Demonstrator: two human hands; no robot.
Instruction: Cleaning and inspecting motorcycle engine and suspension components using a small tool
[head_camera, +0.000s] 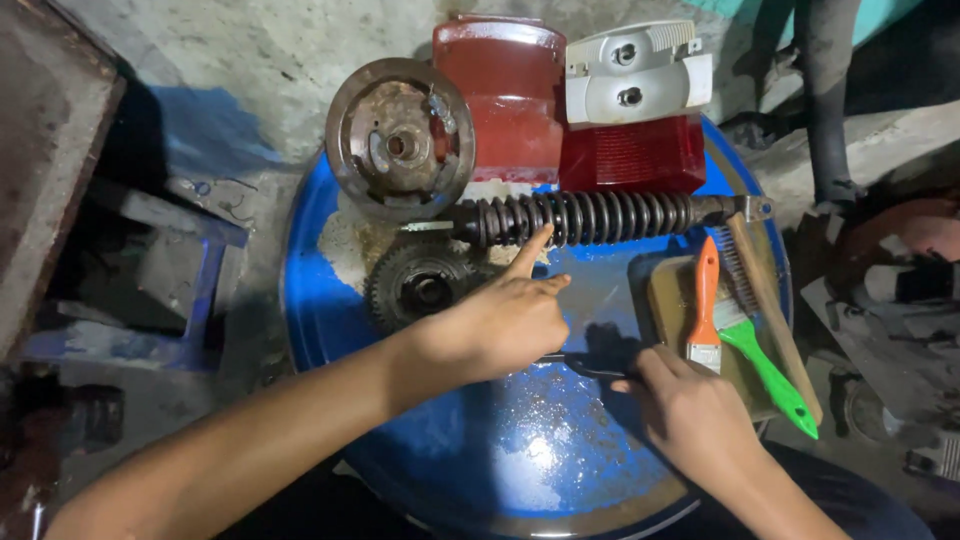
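Observation:
My left hand (505, 318) hovers over the blue drum lid (320, 300), index finger stretched toward the black coil shock absorber (590, 217) and nearly touching it. It holds nothing. Just left of that hand lies a dark toothed sprocket (420, 285). My right hand (690, 410) is closed on a thin dark tool (585, 365) whose shaft lies flat on the lid between the two hands; I cannot tell what kind of tool it is. Beside the right hand sit an orange-handled paintbrush (706, 300) and a green-handled brush (770, 375).
At the lid's far edge stand a rusty round brake drum (398, 140), a red body panel (500, 90) and a tail light with white housing and red lens (635, 110). A wire brush with wooden handle (765, 290) lies at the right. Scrap metal surrounds the drum.

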